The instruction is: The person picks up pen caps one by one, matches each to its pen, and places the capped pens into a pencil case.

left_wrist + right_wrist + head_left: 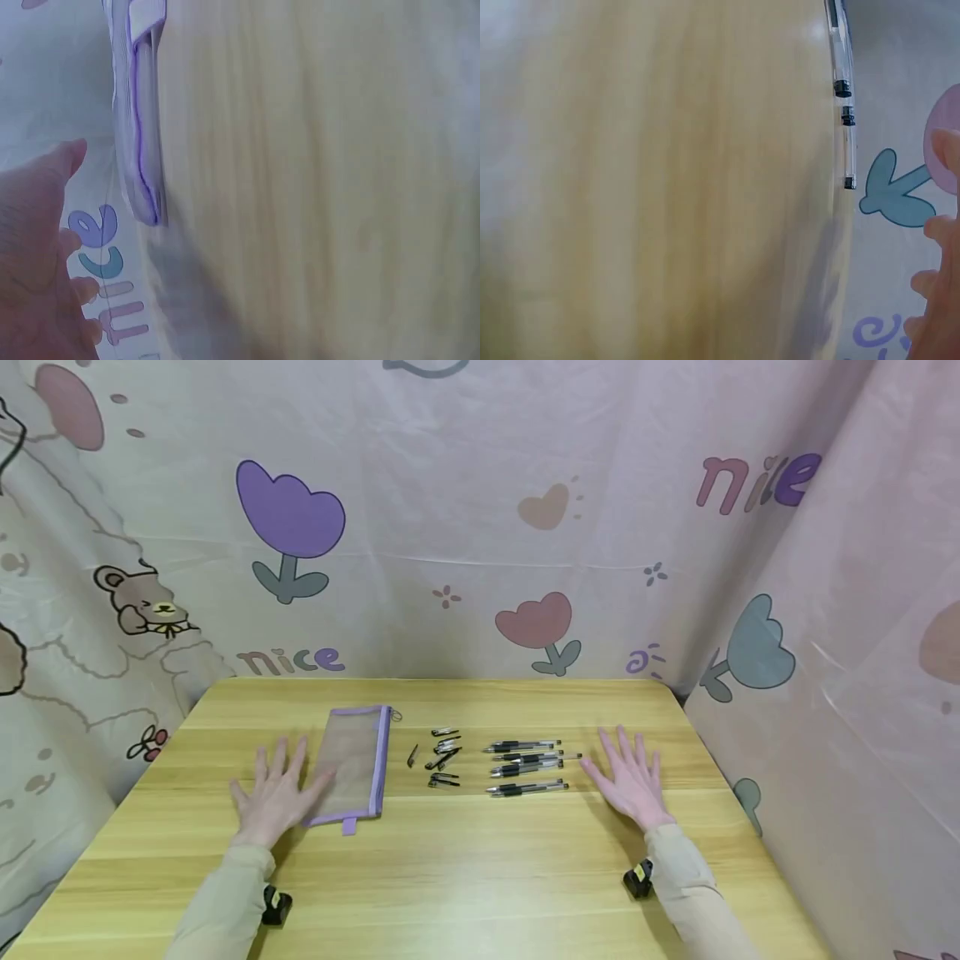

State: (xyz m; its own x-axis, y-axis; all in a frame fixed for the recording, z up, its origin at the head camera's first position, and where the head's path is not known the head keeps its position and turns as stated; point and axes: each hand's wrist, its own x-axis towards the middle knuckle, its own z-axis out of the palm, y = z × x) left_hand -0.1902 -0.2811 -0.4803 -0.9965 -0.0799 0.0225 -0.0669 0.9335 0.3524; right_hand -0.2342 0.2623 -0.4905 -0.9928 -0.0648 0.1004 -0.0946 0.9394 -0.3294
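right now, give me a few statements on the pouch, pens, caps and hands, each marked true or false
1. The pen caps lie between the pouch and the pens. True.
2. The left hand is nearer the pouch than the right hand is. True.
3. The right hand grips a pen. False: its fingers are spread and hold nothing.
4. The pens are inside the pouch. False: they lie on the table.
5. The pouch has purple edging. True.

Pale cartoon-printed curtains (420, 477) around a light wood-grain table (465, 885)
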